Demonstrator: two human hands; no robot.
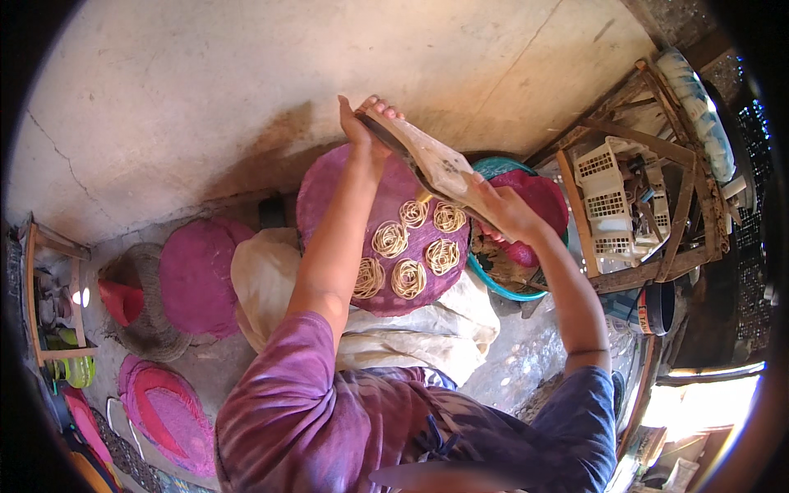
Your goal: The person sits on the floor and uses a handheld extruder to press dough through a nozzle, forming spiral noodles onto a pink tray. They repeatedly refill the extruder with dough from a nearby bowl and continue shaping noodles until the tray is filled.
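A wooden hand press (444, 168), like two boards lying together, slants in the air between my hands. My left hand (370, 127) is closed on its upper end, fingers curled over the edge and thumb sticking out. My right hand (508, 215) grips the lower right end. Beneath the press, a small yellowish piece (424, 196) shows, partly hidden. Below lies a round purple mat (333, 185) bearing several coiled nests of pale strands (408, 278). My left forearm crosses in front of the mat and partly covers one nest.
A teal basin (501, 286) with a pink round thing in it stands right of the mat. Farther right, a white plastic basket (604, 193) sits in a wooden frame (575, 214). More round mats (201, 275) lie to the left. Pale cloth (444, 320) drapes below the mat; a wall (246, 74) rises behind.
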